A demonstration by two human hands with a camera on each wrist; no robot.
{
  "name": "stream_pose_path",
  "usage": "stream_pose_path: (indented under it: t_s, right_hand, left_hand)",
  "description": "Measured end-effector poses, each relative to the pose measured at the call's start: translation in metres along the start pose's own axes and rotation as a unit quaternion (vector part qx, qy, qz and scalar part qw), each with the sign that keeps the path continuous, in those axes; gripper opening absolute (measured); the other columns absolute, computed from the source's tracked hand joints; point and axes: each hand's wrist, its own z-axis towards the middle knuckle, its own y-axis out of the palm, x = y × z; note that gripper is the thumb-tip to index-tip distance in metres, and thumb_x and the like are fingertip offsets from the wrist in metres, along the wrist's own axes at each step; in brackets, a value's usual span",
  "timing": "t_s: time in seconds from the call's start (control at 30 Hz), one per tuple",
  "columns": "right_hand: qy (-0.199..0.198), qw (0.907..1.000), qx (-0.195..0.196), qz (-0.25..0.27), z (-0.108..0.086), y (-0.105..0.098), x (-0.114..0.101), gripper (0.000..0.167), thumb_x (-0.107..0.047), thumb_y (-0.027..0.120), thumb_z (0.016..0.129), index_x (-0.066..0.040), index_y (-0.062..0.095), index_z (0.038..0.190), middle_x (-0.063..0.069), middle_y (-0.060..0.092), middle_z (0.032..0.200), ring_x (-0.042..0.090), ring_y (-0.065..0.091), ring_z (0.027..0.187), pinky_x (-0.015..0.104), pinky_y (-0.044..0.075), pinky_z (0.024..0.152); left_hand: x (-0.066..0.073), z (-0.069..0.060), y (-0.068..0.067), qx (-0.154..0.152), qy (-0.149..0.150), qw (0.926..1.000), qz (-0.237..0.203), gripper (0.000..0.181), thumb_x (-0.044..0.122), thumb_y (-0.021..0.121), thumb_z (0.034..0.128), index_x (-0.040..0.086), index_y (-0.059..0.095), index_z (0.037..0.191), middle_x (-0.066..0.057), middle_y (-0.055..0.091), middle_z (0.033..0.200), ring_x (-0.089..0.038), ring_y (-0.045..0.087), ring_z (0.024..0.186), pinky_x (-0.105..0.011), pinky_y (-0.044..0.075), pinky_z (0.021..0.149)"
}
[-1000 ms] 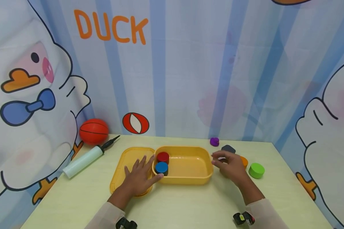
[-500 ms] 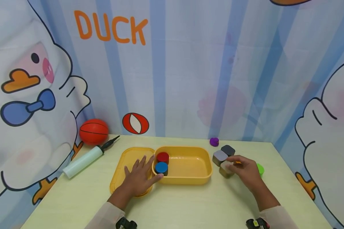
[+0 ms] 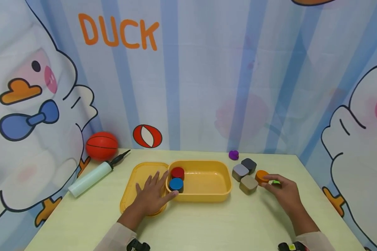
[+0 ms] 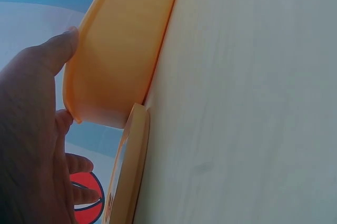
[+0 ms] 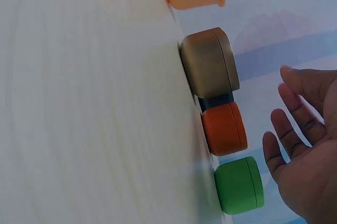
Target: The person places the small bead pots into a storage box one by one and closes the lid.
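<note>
A yellow rectangular box (image 3: 204,197) holds a red round container (image 3: 177,172) and a blue round container (image 3: 176,184) at its left end. My left hand (image 3: 150,197) has its fingers spread over the flat yellow lid (image 3: 141,170). Its thumb and index fingertip touch the box's left rim. My right hand (image 3: 285,194) hovers beside an orange round container (image 3: 261,176). In the right wrist view its fingers (image 5: 287,126) are gently bent and stand apart from the container. A green round container (image 5: 238,185) is mostly hidden behind that hand in the head view.
Right of the box stand a grey container (image 3: 240,172), a dark one (image 3: 249,164) and a tan one (image 3: 248,184), all squarish. A purple object (image 3: 234,155) lies behind them. At the left are a red ball (image 3: 102,145) and a pale green hand pump (image 3: 91,179).
My right hand has moved right, from beside the box's right end, past the squarish containers, to the orange container. My left hand stays in place.
</note>
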Motion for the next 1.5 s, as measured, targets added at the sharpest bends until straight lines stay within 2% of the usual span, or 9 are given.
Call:
stream_pose_path:
  t_s: [0.27,0.37,0.53,0.77,0.93,1.07,1.27,1.4,1.5]
  right_hand:
    - [0.021,0.999,0.038,0.012,-0.001,-0.003,0.007,0.033,-0.017,0.084,0.099,-0.002,0.078,0.127,-0.029,0.064,0.114,-0.007,0.067,0.087,0.015,0.058,0.076]
    - [0.019,0.9972,0.073,-0.005,-0.002,-0.003,0.012,0.032,-0.016,0.083,0.099,-0.003,0.078,0.128,-0.036,0.06,0.109,-0.011,0.063,0.09,0.012,0.054,0.076]
    - [0.007,0.9912,0.132,-0.011,0.0,-0.002,0.017,0.032,-0.007,0.079,0.099,-0.001,0.076,0.129,-0.032,0.058,0.118,-0.017,0.049,0.11,0.015,0.045,0.095]
    - [0.019,0.9845,0.173,-0.024,0.003,-0.005,0.025,0.032,-0.005,0.079,0.099,0.0,0.075,0.13,0.008,0.067,0.137,-0.019,0.04,0.115,0.03,0.039,0.102]
    - [0.069,0.9852,0.153,-0.036,0.005,-0.008,0.031,0.036,-0.013,0.077,0.102,0.0,0.072,0.135,0.015,0.062,0.148,0.009,0.052,0.132,0.036,0.042,0.108]
    - [0.091,0.9871,0.125,-0.043,0.003,-0.01,0.034,0.04,-0.013,0.075,0.104,0.002,0.067,0.14,0.019,0.056,0.157,0.036,0.049,0.148,0.037,0.043,0.108]
    - [0.123,0.9874,0.096,-0.025,0.006,-0.011,0.035,0.048,-0.016,0.074,0.104,0.004,0.06,0.147,0.024,0.047,0.163,0.041,0.045,0.151,0.027,0.042,0.102]
    - [0.153,0.9851,0.077,-0.013,0.009,-0.01,0.033,0.056,-0.017,0.074,0.104,0.003,0.055,0.152,0.027,0.042,0.167,0.045,0.041,0.155,0.044,0.048,0.117]
    - [0.168,0.9836,0.066,-0.002,0.011,-0.009,0.033,0.06,-0.015,0.075,0.103,0.003,0.051,0.155,0.029,0.041,0.169,0.048,0.038,0.158,0.06,0.04,0.127]
  left_hand:
    - [0.0,-0.001,-0.001,-0.001,0.0,1.0,0.001,0.093,0.079,0.05,0.1018,0.034,0.019,0.177,-0.017,0.022,0.183,-0.058,0.016,0.167,-0.094,-0.003,0.119]
    - [0.001,-0.002,-0.002,-0.001,0.0,1.0,-0.005,0.093,0.078,0.052,0.1016,0.033,0.02,0.177,-0.018,0.022,0.183,-0.058,0.016,0.167,-0.094,-0.003,0.119]
    - [0.0,-0.002,-0.002,0.002,-0.001,1.0,-0.003,0.094,0.079,0.052,0.101,0.034,0.02,0.177,-0.018,0.023,0.183,-0.058,0.017,0.167,-0.094,-0.003,0.119]
    - [0.0,0.001,-0.001,0.005,-0.002,1.0,-0.003,0.094,0.081,0.051,0.1002,0.035,0.02,0.176,-0.017,0.023,0.183,-0.056,0.017,0.167,-0.093,-0.003,0.119]
    - [0.0,0.0,0.0,0.004,-0.002,1.0,-0.006,0.094,0.08,0.052,0.1005,0.035,0.02,0.176,-0.017,0.024,0.182,-0.057,0.019,0.167,-0.094,-0.003,0.119]
    - [0.0,-0.001,0.001,0.001,-0.001,1.0,-0.009,0.093,0.08,0.052,0.1008,0.035,0.02,0.176,-0.017,0.025,0.182,-0.056,0.018,0.167,-0.094,-0.003,0.119]
    - [0.0,0.001,0.001,-0.001,-0.004,1.0,-0.005,0.094,0.081,0.051,0.1005,0.037,0.019,0.176,-0.016,0.024,0.183,-0.055,0.018,0.167,-0.093,-0.003,0.12]
    - [-0.001,0.0,0.0,0.0,-0.005,1.0,-0.006,0.094,0.081,0.051,0.1002,0.036,0.02,0.176,-0.016,0.025,0.182,-0.056,0.019,0.167,-0.093,-0.002,0.12]
    - [-0.001,-0.001,0.001,0.001,-0.004,1.0,-0.008,0.094,0.081,0.052,0.0999,0.035,0.02,0.176,-0.017,0.026,0.182,-0.056,0.019,0.167,-0.094,-0.002,0.119]
